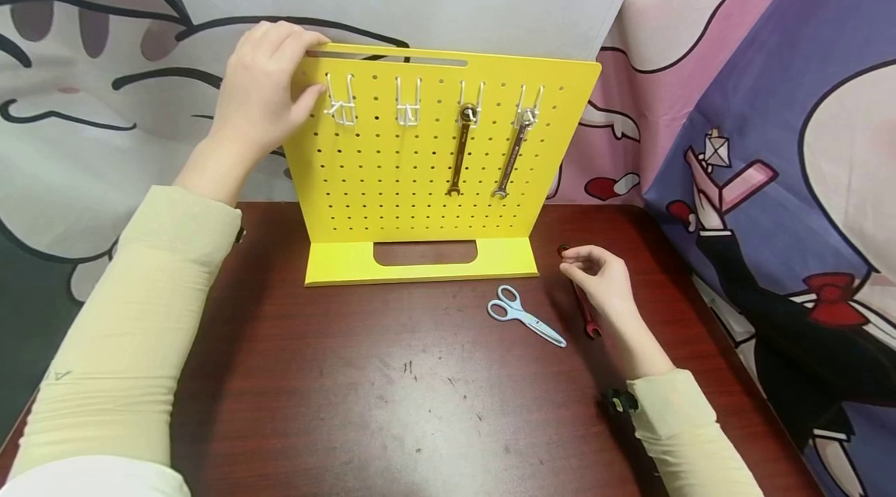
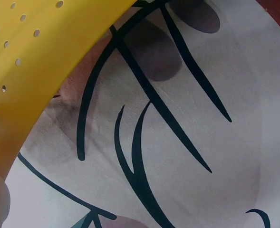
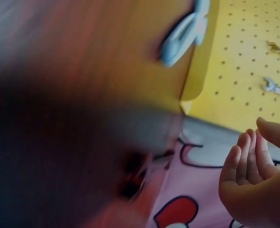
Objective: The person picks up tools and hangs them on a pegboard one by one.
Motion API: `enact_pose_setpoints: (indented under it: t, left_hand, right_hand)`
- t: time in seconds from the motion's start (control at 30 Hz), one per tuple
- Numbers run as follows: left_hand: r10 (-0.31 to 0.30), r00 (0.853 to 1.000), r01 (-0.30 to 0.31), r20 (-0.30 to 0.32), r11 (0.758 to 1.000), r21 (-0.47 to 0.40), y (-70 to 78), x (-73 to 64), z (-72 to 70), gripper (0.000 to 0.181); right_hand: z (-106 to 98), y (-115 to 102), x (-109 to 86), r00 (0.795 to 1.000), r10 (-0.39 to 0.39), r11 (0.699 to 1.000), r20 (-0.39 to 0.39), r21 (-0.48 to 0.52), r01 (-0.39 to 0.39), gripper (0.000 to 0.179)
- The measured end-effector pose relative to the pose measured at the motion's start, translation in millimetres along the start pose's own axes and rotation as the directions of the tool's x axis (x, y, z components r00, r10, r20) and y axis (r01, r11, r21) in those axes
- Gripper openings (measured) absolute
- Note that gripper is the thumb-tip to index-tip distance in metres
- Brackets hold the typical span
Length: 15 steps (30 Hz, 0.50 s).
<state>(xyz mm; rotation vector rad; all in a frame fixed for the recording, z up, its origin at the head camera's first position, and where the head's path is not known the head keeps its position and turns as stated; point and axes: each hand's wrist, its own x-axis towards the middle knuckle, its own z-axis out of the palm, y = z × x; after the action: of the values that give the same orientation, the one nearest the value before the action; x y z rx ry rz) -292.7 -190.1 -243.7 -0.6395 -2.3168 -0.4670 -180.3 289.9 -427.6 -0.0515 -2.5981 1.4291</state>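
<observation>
My left hand (image 1: 262, 81) grips the upper left corner of a yellow pegboard (image 1: 413, 209), fingers over the top edge and thumb in front. Two metal combination wrenches hang on white hooks: a darker one (image 1: 460, 155) and a silver one (image 1: 512, 156) to its right. On the table lies a red wrench (image 1: 590, 322), partly covered by my right hand (image 1: 602, 279) above it. In the right wrist view that hand's fingers (image 3: 244, 156) are gently bent, the thumb near them, with nothing between. Light-blue scissors (image 1: 521, 314) lie left of the red wrench.
Two more white wire hooks, the far-left hook (image 1: 341, 104) and its neighbour (image 1: 408, 104), carry nothing. The dark red-brown table (image 1: 336, 388) extends in front of the board. Printed cartoon cloth (image 1: 756, 131) hangs behind and at the right.
</observation>
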Motion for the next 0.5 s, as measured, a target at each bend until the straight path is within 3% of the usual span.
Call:
enact_pose_setpoints:
  t: [0.23,0.5]
  left_hand:
    - [-0.004,1.000,0.004,0.000,1.000,-0.006,0.0,-0.9,-1.0,0.043]
    - [-0.001,1.000,0.001,0.003,1.000,-0.003,-0.5,-0.8,-0.9,0.043]
  right_hand:
    - [-13,18,-0.9,0.996,-0.084,0.975,0.004,-0.204,0.083,0.017]
    - [-24,35,2.2,0.994,-0.057,0.939,0.092,-0.334,0.085,0.019]
